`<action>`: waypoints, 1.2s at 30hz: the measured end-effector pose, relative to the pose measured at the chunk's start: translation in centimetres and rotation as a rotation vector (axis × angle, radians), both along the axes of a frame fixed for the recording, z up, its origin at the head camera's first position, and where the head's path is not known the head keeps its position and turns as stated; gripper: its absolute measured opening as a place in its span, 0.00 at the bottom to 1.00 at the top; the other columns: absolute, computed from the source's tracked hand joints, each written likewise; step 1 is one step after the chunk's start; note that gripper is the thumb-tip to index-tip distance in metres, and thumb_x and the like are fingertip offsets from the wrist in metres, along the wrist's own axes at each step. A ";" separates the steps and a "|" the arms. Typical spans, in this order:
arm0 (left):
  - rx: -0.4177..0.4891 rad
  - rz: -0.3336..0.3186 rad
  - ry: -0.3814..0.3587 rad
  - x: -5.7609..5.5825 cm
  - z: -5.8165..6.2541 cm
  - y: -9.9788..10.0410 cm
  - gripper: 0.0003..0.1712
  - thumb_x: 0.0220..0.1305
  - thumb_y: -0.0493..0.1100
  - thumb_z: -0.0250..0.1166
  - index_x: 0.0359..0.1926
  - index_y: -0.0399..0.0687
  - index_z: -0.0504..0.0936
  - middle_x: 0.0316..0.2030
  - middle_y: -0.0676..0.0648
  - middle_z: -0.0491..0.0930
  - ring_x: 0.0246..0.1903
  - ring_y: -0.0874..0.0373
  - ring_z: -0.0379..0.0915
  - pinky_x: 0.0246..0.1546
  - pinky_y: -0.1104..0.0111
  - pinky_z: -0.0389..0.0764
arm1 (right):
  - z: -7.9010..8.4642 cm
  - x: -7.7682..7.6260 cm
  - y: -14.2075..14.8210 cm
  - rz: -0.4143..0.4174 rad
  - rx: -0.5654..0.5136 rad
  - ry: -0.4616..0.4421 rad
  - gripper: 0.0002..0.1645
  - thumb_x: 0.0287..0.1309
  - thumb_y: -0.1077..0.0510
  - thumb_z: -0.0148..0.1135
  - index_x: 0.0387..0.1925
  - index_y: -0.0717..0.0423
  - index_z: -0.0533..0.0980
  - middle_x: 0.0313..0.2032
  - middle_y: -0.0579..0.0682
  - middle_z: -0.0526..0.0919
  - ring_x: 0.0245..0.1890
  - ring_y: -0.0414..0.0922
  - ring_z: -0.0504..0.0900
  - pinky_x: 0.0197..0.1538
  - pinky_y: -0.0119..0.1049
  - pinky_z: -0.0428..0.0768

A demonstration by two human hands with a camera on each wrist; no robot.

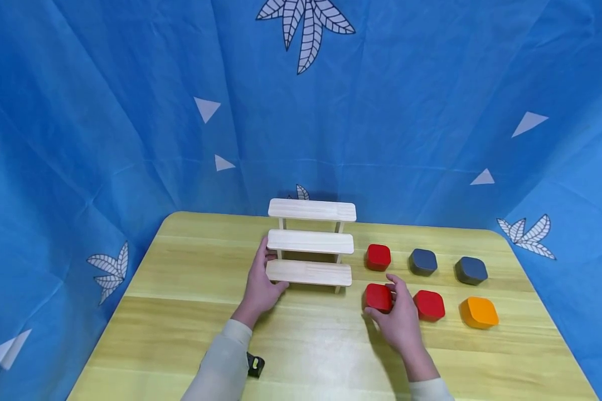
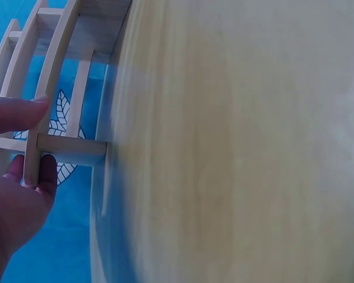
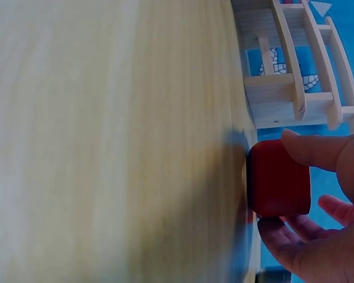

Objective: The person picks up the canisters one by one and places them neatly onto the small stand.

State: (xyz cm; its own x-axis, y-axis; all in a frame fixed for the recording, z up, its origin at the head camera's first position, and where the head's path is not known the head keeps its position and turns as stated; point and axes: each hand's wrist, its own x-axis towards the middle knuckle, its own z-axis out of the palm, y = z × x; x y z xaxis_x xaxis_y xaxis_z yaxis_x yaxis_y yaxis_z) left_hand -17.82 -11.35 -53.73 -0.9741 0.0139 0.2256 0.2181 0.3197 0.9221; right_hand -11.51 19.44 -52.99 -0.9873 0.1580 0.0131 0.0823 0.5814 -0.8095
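Here, a person's left hand [image 1: 261,283] pinches the lowest tier [image 1: 308,273] of a pale wooden three-tier rack [image 1: 310,241] between thumb and fingers; the half-closed right hand [image 1: 401,320] grips a red, rounded-square block [image 1: 378,297] at the rack's four o'clock.

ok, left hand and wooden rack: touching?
Touching. Left wrist view: left hand grips the lowest shelf of the wooden rack near one end, thumb on one side, fingers on the other.
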 end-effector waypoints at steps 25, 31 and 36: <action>0.008 0.026 -0.046 0.0 0.6 0.0 0.70 0.42 0.17 0.74 0.80 0.51 0.45 0.61 0.44 0.67 0.60 0.47 0.65 0.62 0.56 0.70 | 1.4 0.1 -0.9 -0.066 -0.119 0.095 0.59 0.42 0.67 0.81 0.72 0.54 0.56 0.61 0.61 0.72 0.57 0.62 0.75 0.56 0.56 0.78; 0.007 0.025 -0.061 0.0 0.6 -0.1 0.71 0.42 0.18 0.74 0.80 0.57 0.45 0.61 0.44 0.68 0.60 0.49 0.66 0.63 0.57 0.69 | 2.3 0.0 -1.4 -0.063 -0.169 0.130 0.58 0.41 0.68 0.82 0.70 0.54 0.57 0.60 0.62 0.73 0.57 0.62 0.75 0.55 0.56 0.78; 0.002 0.022 -0.053 0.1 0.7 -0.2 0.72 0.41 0.18 0.75 0.80 0.58 0.45 0.60 0.45 0.69 0.60 0.49 0.66 0.66 0.56 0.64 | 3.0 -0.1 -1.7 -0.052 -0.204 0.135 0.57 0.41 0.67 0.82 0.70 0.54 0.58 0.61 0.62 0.72 0.57 0.62 0.74 0.56 0.58 0.77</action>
State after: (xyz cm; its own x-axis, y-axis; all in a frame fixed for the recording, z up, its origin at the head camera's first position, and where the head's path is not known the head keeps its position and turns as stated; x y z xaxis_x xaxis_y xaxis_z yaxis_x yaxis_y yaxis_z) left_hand -17.71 -11.53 -53.03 -0.9847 -0.0079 0.1739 0.1621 0.3223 0.9326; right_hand -11.56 17.70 -49.95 -0.9694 0.2210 0.1069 -0.0091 0.4028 -0.9152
